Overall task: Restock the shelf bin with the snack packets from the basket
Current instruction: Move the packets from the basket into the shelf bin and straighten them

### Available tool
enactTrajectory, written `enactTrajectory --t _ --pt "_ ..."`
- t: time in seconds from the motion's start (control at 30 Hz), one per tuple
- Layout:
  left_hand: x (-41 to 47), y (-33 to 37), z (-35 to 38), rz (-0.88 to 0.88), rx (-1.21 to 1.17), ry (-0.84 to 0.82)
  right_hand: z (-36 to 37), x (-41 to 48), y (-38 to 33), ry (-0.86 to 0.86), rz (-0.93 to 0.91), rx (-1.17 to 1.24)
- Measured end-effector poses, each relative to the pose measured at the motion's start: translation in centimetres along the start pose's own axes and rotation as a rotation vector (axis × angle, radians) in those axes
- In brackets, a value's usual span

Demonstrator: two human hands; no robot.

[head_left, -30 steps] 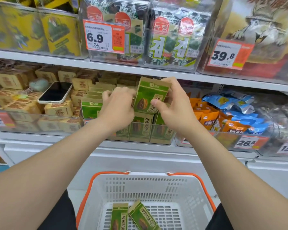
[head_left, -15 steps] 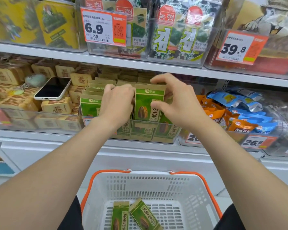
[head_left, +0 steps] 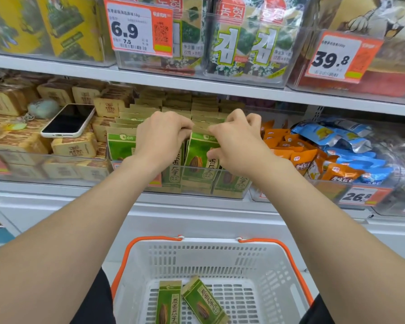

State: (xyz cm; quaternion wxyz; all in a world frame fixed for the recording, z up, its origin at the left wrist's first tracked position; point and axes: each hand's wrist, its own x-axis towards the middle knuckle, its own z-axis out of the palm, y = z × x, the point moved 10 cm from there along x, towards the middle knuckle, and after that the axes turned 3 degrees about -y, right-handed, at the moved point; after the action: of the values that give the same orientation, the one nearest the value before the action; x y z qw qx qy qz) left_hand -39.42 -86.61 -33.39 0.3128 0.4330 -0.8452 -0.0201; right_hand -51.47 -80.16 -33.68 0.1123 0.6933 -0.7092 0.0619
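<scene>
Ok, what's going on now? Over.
Left grip holds row, right grip pinches packet in bin. Two packets left in basket. Nothing blocking.

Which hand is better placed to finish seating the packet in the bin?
Right, probably: the right hand pinches the packet by its top, while the left hand holds the neighbouring row aside in the bin.

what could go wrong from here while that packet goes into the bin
1. The bin looks tightly packed. With the left hand and right hand both gripping the green packet at its top edge, forcing it down may crease it or tip its neighbours.
2. The phone lies loose on the tan packs nearby; a bump could knock it off.
3. Two more packets wait in the basket; room may run out.
</scene>
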Motion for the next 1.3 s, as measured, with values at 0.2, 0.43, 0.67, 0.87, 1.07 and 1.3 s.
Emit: enactTrajectory --t 0.2,0.43,0.67,0.87,1.07,1.3 --pt "-0.5 0.4 -0.4 0.006 0.009 0.014 -1.1 -1.3 -3.7 0.230 -0.162 -0.059" --pt "-1.0 1.2 -0.8 0.073 0.011 0.059 -0.4 -0.7 -3.5 0.280 -0.088 -0.042" --pt "-0.4 0.3 0.1 0.027 -0.042 -0.048 0.1 -0.8 -4.0 0.170 -0.127 -0.020" --pt "-0.2 -0.2 -0.1 -0.012 -0.109 -0.007 0.3 -1.0 -2.4 0.151 -0.056 0.014" --pt "-0.1 0.2 -0.1 0.008 -0.089 0.048 0.0 -1.0 -3.3 0.178 -0.067 -0.076" --pt "0.4 -0.4 0.6 0.023 -0.055 0.011 0.6 -0.6 -3.3 0.171 -0.098 -0.029"
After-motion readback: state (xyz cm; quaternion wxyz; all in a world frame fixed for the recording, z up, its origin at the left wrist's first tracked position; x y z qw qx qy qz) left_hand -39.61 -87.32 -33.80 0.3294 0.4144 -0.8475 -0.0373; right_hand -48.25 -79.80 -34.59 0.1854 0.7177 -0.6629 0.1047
